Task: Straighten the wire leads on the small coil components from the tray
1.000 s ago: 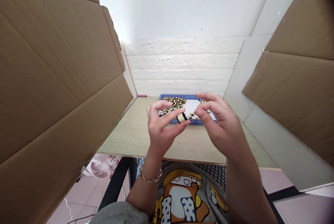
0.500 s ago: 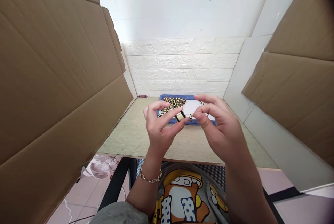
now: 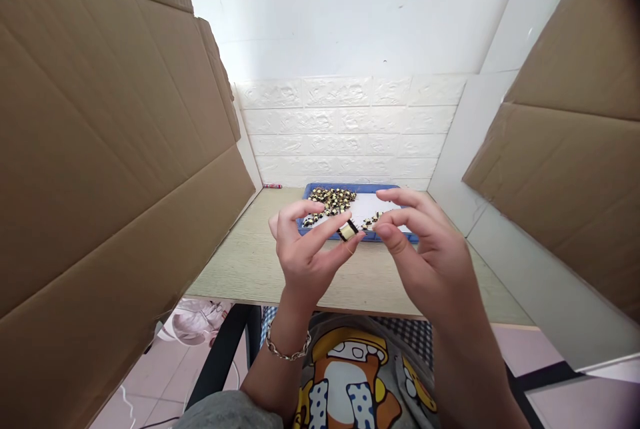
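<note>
My left hand (image 3: 307, 252) pinches a small pin-legged transformer (image 3: 349, 230), with a pale yellow wrapped middle and black ends, between thumb and forefinger. Its metal pins point up and to the right. A thin strand hangs by the left thumb. Just to the right, my right hand (image 3: 433, 252) has thumb and forefinger pressed together at the tips, the other fingers loosely curled. Whether a fine wire is in that pinch, I cannot tell. Behind both hands lies a blue tray (image 3: 370, 187) with a white lining, partly covered by my fingers.
Many similar transformers (image 3: 333, 199) are heaped at the tray's left, and a few (image 3: 371, 221) lie nearer its right side. Cardboard panels (image 3: 125, 149) flank the wooden table (image 3: 240, 269). A red tube-like item (image 3: 273, 186) lies by the back wall.
Both hands have shifted slightly lower in the view, the right one also a little to the right. The transformer stays in my left hand and has moved slightly down.
</note>
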Demonstrator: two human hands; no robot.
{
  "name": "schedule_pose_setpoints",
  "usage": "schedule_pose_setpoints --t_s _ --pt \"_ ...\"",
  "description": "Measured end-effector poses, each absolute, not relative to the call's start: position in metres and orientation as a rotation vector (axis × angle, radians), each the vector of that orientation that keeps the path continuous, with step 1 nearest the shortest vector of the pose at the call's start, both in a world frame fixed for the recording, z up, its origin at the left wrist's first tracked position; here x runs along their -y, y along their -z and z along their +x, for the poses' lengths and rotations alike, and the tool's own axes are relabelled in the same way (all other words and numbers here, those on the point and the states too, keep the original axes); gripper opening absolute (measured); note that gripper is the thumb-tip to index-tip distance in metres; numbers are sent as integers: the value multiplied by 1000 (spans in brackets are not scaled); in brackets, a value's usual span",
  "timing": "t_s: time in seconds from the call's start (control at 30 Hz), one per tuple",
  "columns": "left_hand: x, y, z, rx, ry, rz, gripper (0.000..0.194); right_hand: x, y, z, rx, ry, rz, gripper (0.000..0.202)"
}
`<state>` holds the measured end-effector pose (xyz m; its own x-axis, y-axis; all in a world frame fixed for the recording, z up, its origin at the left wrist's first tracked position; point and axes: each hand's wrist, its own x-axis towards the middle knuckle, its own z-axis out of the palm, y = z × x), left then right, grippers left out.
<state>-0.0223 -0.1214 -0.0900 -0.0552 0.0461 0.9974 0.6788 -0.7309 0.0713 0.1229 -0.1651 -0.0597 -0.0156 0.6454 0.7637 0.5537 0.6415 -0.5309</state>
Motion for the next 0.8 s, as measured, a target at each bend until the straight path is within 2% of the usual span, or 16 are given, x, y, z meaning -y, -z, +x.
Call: schedule_pose_setpoints --t_s 0.3,0.8 --pt "122 90 -23 736 1869 -1883 28 152 58 126 1608 -85 -1031 14" --pt "106 98 -22 945 2161 -1827 25 130 65 123 1499 -327 -946 16"
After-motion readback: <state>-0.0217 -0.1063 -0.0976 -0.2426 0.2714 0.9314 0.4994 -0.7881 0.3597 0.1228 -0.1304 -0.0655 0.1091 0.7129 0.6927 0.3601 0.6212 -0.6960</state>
